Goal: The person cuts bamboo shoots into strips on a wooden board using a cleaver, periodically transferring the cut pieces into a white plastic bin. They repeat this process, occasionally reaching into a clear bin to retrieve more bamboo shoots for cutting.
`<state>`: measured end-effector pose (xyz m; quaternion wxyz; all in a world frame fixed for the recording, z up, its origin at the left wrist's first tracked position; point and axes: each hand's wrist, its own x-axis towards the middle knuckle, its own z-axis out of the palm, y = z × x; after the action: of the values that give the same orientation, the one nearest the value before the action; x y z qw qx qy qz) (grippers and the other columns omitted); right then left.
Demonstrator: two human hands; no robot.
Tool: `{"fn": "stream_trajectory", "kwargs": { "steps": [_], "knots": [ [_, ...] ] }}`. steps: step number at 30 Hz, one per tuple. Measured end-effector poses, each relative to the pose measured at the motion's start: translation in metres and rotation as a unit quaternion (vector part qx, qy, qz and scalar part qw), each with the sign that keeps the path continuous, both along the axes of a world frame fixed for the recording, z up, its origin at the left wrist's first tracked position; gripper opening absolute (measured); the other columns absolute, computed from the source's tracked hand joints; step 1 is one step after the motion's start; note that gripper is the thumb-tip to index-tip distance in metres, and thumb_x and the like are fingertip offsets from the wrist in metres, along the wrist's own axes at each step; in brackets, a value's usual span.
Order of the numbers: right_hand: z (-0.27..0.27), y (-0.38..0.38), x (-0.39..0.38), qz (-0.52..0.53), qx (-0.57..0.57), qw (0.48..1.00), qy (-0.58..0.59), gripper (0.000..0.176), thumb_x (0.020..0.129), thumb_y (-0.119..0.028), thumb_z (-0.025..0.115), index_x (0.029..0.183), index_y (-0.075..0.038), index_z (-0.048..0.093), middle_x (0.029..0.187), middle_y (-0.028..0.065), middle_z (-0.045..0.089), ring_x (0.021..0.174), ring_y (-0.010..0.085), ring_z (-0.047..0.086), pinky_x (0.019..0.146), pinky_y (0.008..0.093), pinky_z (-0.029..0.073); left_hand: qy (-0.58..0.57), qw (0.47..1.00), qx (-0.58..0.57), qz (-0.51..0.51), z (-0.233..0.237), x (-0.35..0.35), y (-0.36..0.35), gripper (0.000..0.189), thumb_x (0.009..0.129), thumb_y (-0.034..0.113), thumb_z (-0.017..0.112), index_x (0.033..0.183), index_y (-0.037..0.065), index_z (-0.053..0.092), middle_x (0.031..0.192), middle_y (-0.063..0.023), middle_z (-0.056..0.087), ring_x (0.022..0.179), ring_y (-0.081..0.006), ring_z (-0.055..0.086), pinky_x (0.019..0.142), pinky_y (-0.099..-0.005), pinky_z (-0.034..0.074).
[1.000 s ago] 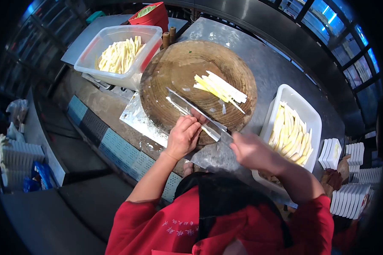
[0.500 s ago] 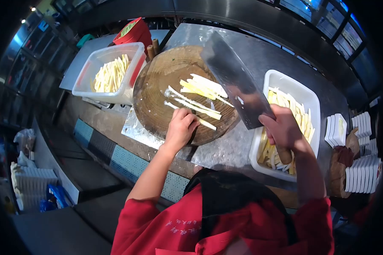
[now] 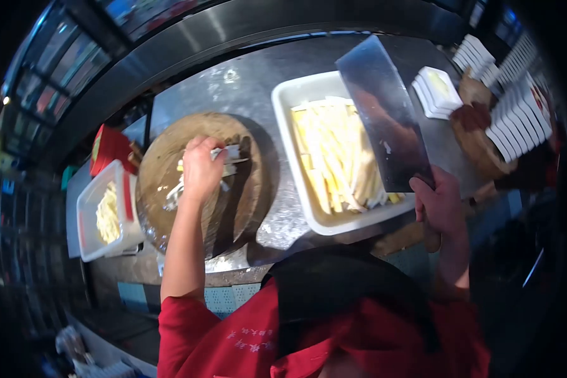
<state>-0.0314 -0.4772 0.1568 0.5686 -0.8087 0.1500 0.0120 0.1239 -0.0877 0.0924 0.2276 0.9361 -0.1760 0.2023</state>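
My left hand is closed around some pale strips over the round wooden chopping block; strip ends stick out on both sides of it. My right hand grips the handle of a wide cleaver, whose blade points up and away, partly in front of a white tub. Many pale yellow strips fill that tub. Some white scraps lie on the block by my left wrist.
At the left stands a clear container with yellow strips, beside a red container. Stacked white dishes and a smaller white stack are at the right. All stand around a metal table.
The view has turned right, toward the white tub. My left hand has moved farther up the block and gathered strips that lay spread out. The cleaver is still in my right hand.
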Motion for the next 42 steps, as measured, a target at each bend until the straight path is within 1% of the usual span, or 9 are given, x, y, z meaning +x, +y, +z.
{"fn": "stream_trajectory", "kwargs": {
  "steps": [4,10,19,26,32,34,36,39,42],
  "knots": [
    [-0.012,-0.032,-0.035,-0.107,0.033,0.993,-0.031,0.009,0.087,-0.006,0.059,0.082,0.001,0.057,0.052,0.0028,0.051,0.037,0.0102,0.046,0.036,0.0257,0.037,0.013,0.983,-0.054,-0.174,-0.016,0.015,-0.093,0.011,0.071,0.005,0.072,0.082,0.003,0.068,0.083,-0.0152,0.066,0.083,-0.0347,0.063,0.078,-0.0414,0.051],
    [-0.026,-0.058,-0.079,-0.194,0.035,0.98,-0.037,0.007,0.088,-0.005,0.058,0.085,0.002,0.059,0.053,0.0025,0.051,0.038,0.0091,0.047,0.036,0.025,0.037,0.044,0.931,0.12,-0.341,-0.058,0.026,-0.172,0.027,0.069,0.003,0.069,0.097,0.006,0.069,0.111,-0.0117,0.065,0.103,-0.0315,0.06,0.089,-0.0367,0.051],
    [-0.023,-0.055,-0.075,-0.175,0.079,0.981,-0.03,0.01,0.088,-0.008,0.06,0.085,0.001,0.059,0.053,0.0026,0.051,0.039,0.009,0.047,0.037,0.0249,0.037,-0.08,0.884,0.232,-0.398,-0.065,0.03,-0.18,0.03,0.075,0.013,0.065,0.104,0.008,0.061,0.103,-0.0083,0.061,0.097,-0.0273,0.059,0.084,-0.0373,0.05],
    [-0.024,-0.029,-0.021,-0.068,0.104,0.991,-0.056,0.009,0.086,-0.005,0.06,0.092,0.002,0.061,0.057,0.0031,0.053,0.038,0.0095,0.048,0.034,0.0255,0.038,-0.087,0.975,0.028,-0.202,0.02,-0.037,-0.095,0.036,0.078,0.006,0.057,0.114,0.004,0.056,0.109,-0.0142,0.058,0.103,-0.034,0.057,0.088,-0.0408,0.048],
    [-0.028,0.044,0.028,0.2,0.07,0.976,0.043,0.01,0.087,-0.008,0.061,0.088,0.002,0.059,0.059,0.0015,0.054,0.044,0.0078,0.052,0.039,0.0253,0.04,-0.094,0.974,0.201,0.053,-0.006,-0.112,0.041,0.03,0.08,0.009,0.056,0.11,0.006,0.059,0.108,-0.0117,0.056,0.1,-0.031,0.055,0.082,-0.0405,0.049],
    [-0.016,0.085,0.042,0.261,0.038,0.96,0.093,0.016,0.088,-0.013,0.063,0.084,0.001,0.057,0.06,0.0087,0.057,0.048,0.0163,0.056,0.044,0.0306,0.043,-0.055,0.978,0.177,0.098,-0.032,-0.132,0.058,0.027,0.079,0.007,0.059,0.106,0.006,0.061,0.106,-0.0118,0.057,0.101,-0.0314,0.055,0.081,-0.0406,0.049],
    [-0.032,0.117,0.059,0.383,-0.096,0.919,0.0,0.02,0.088,-0.016,0.062,0.083,0.002,0.055,0.066,0.0206,0.059,0.06,0.0349,0.061,0.055,0.041,0.047,0.002,0.986,0.108,0.131,-0.053,-0.146,0.066,0.023,0.077,0.006,0.065,0.1,0.004,0.062,0.103,-0.0118,0.059,0.099,-0.0323,0.056,0.08,-0.0409,0.049],
    [-0.027,0.164,0.072,0.485,-0.212,0.844,-0.085,0.019,0.087,-0.016,0.06,0.082,0.002,0.055,0.075,0.0272,0.059,0.076,0.0473,0.058,0.067,0.0491,0.046,-0.105,0.988,-0.016,0.114,-0.075,-0.149,0.067,0.024,0.075,0.002,0.071,0.098,0.004,0.062,0.098,-0.0125,0.062,0.095,-0.0335,0.059,0.083,-0.0396,0.05],
    [-0.023,0.184,0.075,0.548,-0.232,0.799,-0.086,0.018,0.087,-0.015,0.058,0.082,0.002,0.055,0.076,0.0277,0.06,0.08,0.0483,0.058,0.069,0.0516,0.046,-0.134,0.982,-0.044,0.123,-0.082,-0.151,0.067,0.02,0.077,0.004,0.07,0.097,0.004,0.063,0.097,-0.0113,0.062,0.095,-0.0329,0.059,0.083,-0.04,0.051]
  ]
}}
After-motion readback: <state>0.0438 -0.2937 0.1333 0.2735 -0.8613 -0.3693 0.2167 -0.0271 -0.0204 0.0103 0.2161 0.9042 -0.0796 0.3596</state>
